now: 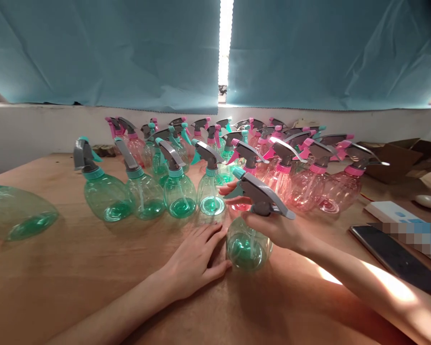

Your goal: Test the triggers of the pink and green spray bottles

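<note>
The wooden tabletop (129,258) leaves room leftward of the left hand (196,258), its fingers flat, thumb spread beside the green spray bottle (249,252); the right hand (273,230) pinches that bottle's neck. Bottle rows (181,199) crowd beyond both hands (blue sheets (111,52) hang behind).

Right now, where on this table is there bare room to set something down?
Bare tabletop lies between the leftmost bottle and the left forearm, and between that and the right forearm, nearer than the green spray bottle in the right hand. Beyond, rows of other bottles crowd it.
</note>
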`<state>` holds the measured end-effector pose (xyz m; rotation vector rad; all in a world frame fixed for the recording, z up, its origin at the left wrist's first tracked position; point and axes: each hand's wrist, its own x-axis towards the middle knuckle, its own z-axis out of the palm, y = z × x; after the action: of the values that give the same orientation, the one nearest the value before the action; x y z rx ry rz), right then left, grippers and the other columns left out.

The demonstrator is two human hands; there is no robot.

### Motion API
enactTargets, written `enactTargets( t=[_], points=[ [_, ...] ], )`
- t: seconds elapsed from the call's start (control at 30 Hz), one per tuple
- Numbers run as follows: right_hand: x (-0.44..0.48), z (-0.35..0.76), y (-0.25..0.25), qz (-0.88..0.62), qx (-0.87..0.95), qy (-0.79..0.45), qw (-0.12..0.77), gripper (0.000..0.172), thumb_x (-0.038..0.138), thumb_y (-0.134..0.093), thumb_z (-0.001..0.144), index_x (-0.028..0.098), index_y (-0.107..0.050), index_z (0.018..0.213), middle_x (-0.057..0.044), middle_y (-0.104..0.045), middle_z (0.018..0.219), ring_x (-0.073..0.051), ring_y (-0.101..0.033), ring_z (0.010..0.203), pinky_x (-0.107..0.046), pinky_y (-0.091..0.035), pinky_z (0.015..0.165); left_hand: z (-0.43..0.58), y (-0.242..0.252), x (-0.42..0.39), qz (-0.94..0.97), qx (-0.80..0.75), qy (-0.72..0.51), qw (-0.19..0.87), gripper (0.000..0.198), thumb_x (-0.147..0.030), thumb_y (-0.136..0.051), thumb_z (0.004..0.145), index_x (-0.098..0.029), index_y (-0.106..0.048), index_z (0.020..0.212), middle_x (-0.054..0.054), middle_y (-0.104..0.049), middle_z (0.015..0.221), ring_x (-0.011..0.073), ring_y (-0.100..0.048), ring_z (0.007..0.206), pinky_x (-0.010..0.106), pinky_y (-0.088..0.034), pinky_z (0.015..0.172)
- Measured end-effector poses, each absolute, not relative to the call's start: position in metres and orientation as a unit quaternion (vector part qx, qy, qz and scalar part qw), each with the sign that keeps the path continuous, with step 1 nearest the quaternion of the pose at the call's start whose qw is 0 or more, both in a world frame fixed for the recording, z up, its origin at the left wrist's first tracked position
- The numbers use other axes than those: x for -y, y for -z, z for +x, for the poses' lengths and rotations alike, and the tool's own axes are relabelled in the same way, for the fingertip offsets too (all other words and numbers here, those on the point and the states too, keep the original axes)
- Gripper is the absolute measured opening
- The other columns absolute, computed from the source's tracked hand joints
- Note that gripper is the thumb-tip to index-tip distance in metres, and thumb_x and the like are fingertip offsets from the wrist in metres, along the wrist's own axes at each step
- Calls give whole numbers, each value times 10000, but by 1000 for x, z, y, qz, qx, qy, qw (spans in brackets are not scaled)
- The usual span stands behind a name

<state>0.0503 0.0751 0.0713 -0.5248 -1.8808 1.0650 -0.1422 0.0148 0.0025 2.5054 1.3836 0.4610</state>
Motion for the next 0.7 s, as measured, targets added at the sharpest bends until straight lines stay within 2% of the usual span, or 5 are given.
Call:
enactTargets(
  t=[0.07,0.17,0.37,0.7],
  points=[
    [-75,50,-68,-211,752,-433,451,498,102,-500,692,244,-589,1161,-56,-669,1165,-232,-629,1119,-410,-550,891,-142,-4,-14,858,-473,-156,124,530,-428,-589,892,-181,-481,1349,150,-470,1437,327,-435,1315,516,-342,1095],
    [-77,49,-64,-206,742,-444,458,492,102,-529,710,225,-563,1184,-89,-629,1266,-239,-595,1192,-400,-568,888,-141,-6,-14,858,-476,-151,121,493,-413,-595,891,-189,-510,1322,142,-477,1433,325,-441,1311,510,-343,1097],
    [-78,47,-62,-223,744,-436,454,444,138,-575,791,203,-537,1229,-105,-617,1293,-223,-585,1207,-359,-574,866,-142,-5,-14,859,-479,-138,117,492,-426,-587,895,-169,-520,1310,149,-472,1434,330,-431,1319,509,-335,1107],
    [-79,48,-61,-219,743,-443,451,498,120,-605,791,253,-526,1264,-68,-607,1291,-236,-583,1205,-350,-575,863,-142,-5,-14,860,-475,-146,118,470,-419,-590,895,-150,-549,1278,171,-482,1419,342,-436,1312,512,-349,1094]
  ],
)
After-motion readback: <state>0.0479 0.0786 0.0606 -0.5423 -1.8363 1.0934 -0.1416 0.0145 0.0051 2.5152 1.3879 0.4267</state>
